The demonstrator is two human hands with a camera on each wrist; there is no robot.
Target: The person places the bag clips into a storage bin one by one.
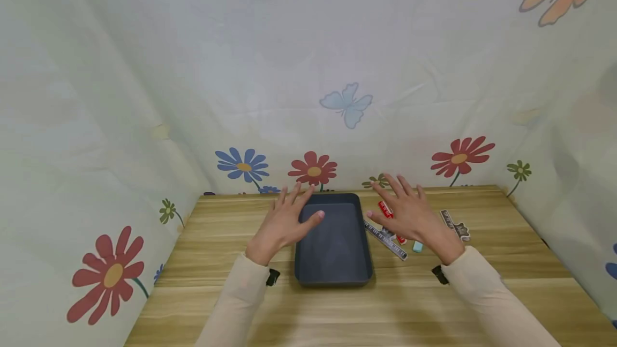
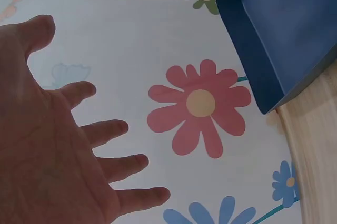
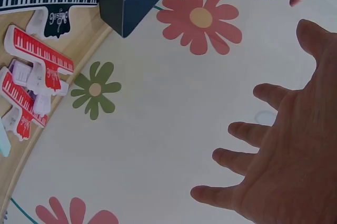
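My left hand [image 1: 283,223] is held over the left side of a dark blue-grey rectangular tray [image 1: 332,245], fingers spread and nothing in them. To the tray's right hovers my right hand [image 1: 415,219], also with spread fingers and holding nothing. Beneath and around it lie several clips with a piano-key print. A long black one [image 1: 388,241] lies slanted by the tray's edge, and a red one [image 1: 385,209] is partly hidden by the hand. The right wrist view shows a second red clip [image 3: 21,98]. Farther right is another black-and-white clip [image 1: 454,225].
A small light blue item [image 1: 418,247] lies below the right hand. Purple and white pieces [image 3: 22,72] sit among the red clips. The wooden tabletop [image 1: 231,293] meets a flower-printed cloth [image 1: 270,68] at its back and sides.
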